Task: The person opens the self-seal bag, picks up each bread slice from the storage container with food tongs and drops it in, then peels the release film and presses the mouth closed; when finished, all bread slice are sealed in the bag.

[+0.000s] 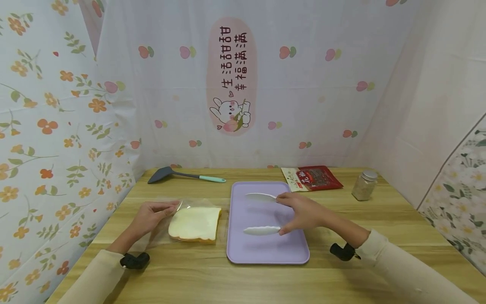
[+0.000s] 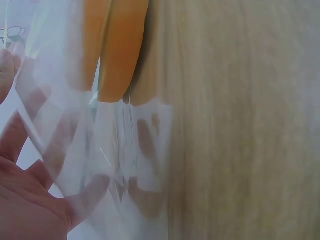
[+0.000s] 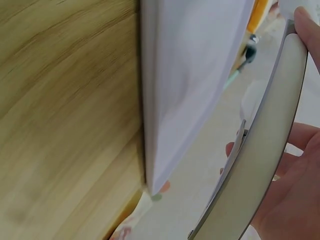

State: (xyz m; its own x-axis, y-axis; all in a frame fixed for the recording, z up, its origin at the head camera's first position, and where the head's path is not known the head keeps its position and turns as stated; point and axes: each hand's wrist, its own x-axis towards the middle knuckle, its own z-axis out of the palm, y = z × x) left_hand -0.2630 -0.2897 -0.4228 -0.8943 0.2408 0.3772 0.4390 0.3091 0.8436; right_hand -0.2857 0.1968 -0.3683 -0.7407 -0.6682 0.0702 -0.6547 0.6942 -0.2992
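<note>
- Left hand (image 1: 153, 217): fingers spread against clear bag (image 2: 125, 160).
- Bread (image 1: 195, 223) — in the bag, just beside left hand, between both hands.
- Right hand (image 1: 305, 211) grips tongs (image 1: 262, 231) — arms apart, over tray (image 1: 267, 252).

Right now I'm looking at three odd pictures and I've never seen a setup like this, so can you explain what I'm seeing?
There is no robot here, just a person's two bare hands. The wide picture comes from a camera on the head, looking forward and down. The two close ones come from cameras on the wrists, one on each.

On the wooden table lie a purple tray, bread in a clear bag, a spatula, a red packet and a lidded jar.

The right hand holds pale tongs, spread apart over the tray. The left hand touches the bag.
</note>
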